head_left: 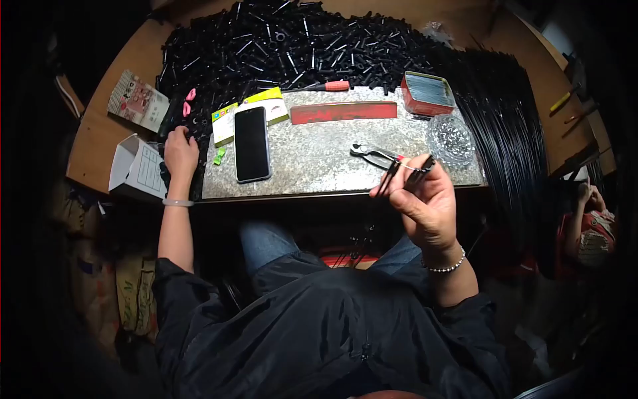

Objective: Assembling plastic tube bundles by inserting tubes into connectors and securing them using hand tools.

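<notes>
Currently the right hand is closed on a small bundle of thin black plastic rods, pinched between thumb and fingers just above the near edge of the desk. The rods' long axis runs on a diagonal, low ends toward the person's left, upper ends pointing up and right toward the clear glass ashtray. Silver pliers with thin red-tipped handles lie on the slab just beyond the rods, close to the fingertips; contact unclear.

The left hand is well apart, at the left end of the slab, fingers curled down into the heap of short black plastic tubes; I cannot tell if it grips any.

The work surface is a speckled grey stone slab on the round wooden desk. On it: black smartphone face up, yellow-and-white card packs, a red flat bar, a red-handled screwdriver, a red rectangular tin. A fan of long black rods drapes over the right side. A white cardboard box sits at the left edge. The room is dark; another person's arm is at far right.
</notes>
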`<act>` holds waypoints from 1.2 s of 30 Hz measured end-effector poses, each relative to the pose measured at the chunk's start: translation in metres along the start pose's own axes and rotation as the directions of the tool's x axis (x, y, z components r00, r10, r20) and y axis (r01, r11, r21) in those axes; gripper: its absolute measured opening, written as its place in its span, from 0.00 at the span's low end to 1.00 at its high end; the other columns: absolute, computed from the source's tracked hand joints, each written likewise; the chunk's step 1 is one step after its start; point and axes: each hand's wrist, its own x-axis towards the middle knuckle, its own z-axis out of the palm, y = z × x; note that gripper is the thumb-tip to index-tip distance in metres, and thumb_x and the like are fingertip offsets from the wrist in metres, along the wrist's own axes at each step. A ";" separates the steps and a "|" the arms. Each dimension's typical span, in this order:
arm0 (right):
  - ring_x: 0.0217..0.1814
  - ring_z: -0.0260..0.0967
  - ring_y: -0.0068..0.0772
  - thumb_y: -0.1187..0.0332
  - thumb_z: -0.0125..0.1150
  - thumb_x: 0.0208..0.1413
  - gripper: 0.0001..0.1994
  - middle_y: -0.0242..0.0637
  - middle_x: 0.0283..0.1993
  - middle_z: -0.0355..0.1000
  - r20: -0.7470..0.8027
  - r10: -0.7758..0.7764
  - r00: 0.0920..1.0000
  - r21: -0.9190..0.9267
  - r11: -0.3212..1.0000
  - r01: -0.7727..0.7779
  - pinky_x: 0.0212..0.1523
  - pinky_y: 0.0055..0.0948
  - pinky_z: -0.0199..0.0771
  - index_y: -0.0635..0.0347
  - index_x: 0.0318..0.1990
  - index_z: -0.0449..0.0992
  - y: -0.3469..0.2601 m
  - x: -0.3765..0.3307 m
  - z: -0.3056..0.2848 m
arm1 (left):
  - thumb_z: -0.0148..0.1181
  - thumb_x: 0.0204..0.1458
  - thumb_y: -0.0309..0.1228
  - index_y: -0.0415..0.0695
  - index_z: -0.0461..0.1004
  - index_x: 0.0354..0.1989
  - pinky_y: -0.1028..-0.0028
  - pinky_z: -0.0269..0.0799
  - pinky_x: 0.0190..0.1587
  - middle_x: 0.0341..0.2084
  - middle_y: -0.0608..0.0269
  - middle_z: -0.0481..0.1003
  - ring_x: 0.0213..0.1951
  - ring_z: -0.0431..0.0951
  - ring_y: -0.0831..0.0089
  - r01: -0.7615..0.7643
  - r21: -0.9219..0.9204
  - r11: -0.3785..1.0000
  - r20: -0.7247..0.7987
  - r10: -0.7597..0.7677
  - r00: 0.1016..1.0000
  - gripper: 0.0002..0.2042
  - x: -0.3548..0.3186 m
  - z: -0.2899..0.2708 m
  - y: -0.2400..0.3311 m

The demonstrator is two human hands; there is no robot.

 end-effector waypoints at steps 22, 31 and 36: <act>0.36 0.68 0.19 0.74 0.57 0.55 0.05 0.31 0.33 0.70 0.067 0.030 0.997 0.101 0.994 -0.036 0.42 0.21 0.68 0.61 0.37 0.68 0.016 -0.009 0.010 | 0.53 0.53 0.22 0.34 0.69 0.47 0.78 0.74 0.44 0.47 0.51 0.70 0.40 0.75 0.74 0.537 -0.681 -0.498 0.044 0.704 0.709 0.13 -0.069 -0.194 0.241; 0.36 0.67 0.17 0.75 0.57 0.55 0.06 0.30 0.34 0.70 0.032 0.034 0.999 0.107 0.994 -0.037 0.41 0.18 0.68 0.63 0.39 0.69 0.014 -0.008 0.009 | 0.50 0.55 0.23 0.34 0.69 0.47 0.75 0.75 0.45 0.43 0.49 0.72 0.41 0.76 0.70 0.619 -0.560 -0.550 0.088 0.704 0.705 0.12 -0.079 -0.191 0.244; 0.36 0.67 0.16 0.75 0.58 0.54 0.06 0.29 0.34 0.70 0.021 0.058 0.998 0.121 0.991 -0.060 0.40 0.18 0.68 0.63 0.39 0.70 0.013 -0.009 0.009 | 0.50 0.55 0.22 0.34 0.69 0.48 0.73 0.75 0.45 0.45 0.47 0.72 0.41 0.77 0.69 0.571 -0.595 -0.566 0.063 0.675 0.735 0.12 -0.081 -0.186 0.244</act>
